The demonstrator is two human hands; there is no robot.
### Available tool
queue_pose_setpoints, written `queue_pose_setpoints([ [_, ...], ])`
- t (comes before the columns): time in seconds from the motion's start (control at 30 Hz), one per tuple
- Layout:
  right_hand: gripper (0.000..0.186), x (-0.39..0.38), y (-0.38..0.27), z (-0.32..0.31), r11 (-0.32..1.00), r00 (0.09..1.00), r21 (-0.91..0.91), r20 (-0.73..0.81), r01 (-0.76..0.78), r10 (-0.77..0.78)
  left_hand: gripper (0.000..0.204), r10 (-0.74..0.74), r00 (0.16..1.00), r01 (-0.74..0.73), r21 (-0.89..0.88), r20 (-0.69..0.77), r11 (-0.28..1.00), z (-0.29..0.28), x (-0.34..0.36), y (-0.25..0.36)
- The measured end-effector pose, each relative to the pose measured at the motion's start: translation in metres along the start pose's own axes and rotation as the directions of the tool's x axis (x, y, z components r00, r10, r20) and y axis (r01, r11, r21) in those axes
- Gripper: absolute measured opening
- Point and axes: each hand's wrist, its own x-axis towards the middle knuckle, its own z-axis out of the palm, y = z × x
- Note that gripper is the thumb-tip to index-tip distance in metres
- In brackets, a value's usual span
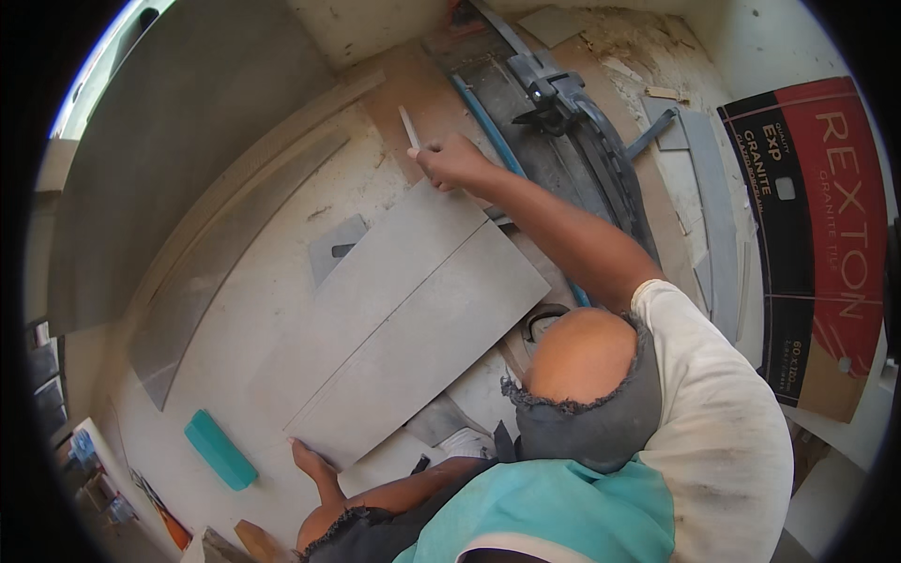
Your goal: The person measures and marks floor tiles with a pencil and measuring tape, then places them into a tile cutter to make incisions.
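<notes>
A large grey tile (pixel 450 310) lies slantwise on the pale floor, with a thin dark line along its length. Over its far end, my right hand (pixel 449 161) is closed around a slim white stick (pixel 409 127), pen-like in shape, whose free end points away from me. My left hand (pixel 315 467) rests at the near left end of the tile, close to where the line ends. One finger there is stretched out; the others are partly hidden. Beside the tile's left edge sits a small grey offcut (pixel 336 249) with a dark mark.
A black tile cutter (pixel 563 98) with a blue edge stands at the far right of the tile. A teal box (pixel 221 448) is at the left. Grey strips (pixel 235 263) lie along the left wall. A red and black carton (pixel 807 244) leans at the right. My bare knee (pixel 584 355) is nearby.
</notes>
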Motion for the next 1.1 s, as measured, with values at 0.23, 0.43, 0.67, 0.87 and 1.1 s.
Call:
queue_pose_setpoints([
  [0.23, 0.047, -0.040, 0.003, -0.025, 0.963, 0.970, -0.172, -0.092, 0.209, -0.227, 0.059, 0.049, 0.990, -0.046, 0.026, -0.130, 0.999, -0.011, 0.000, 0.002],
  [0.43, 0.053, -0.141, 0.063, -0.049, 0.754, 0.988, -0.648, 0.004, -0.113, 0.152, 0.062, 0.047, 0.986, -0.046, 0.014, -0.157, 0.999, -0.012, -0.021, 0.014],
  [0.67, 0.059, -0.177, 0.129, -0.027, 0.978, 0.980, -0.082, -0.064, -0.193, 0.188, 0.062, 0.100, 0.965, -0.089, 0.054, -0.244, 0.995, 0.012, -0.050, 0.026],
  [0.87, 0.063, -0.224, 0.140, -0.024, 0.964, 0.967, -0.136, -0.143, -0.228, 0.209, 0.059, 0.061, 0.943, -0.039, 0.076, -0.327, 0.996, 0.000, -0.068, 0.038],
  [1.1, 0.054, -0.237, 0.167, -0.048, 0.964, 0.922, -0.105, -0.335, -0.243, 0.195, 0.058, 0.137, 0.968, -0.157, -0.078, -0.212, 0.985, 0.028, -0.078, 0.034],
])
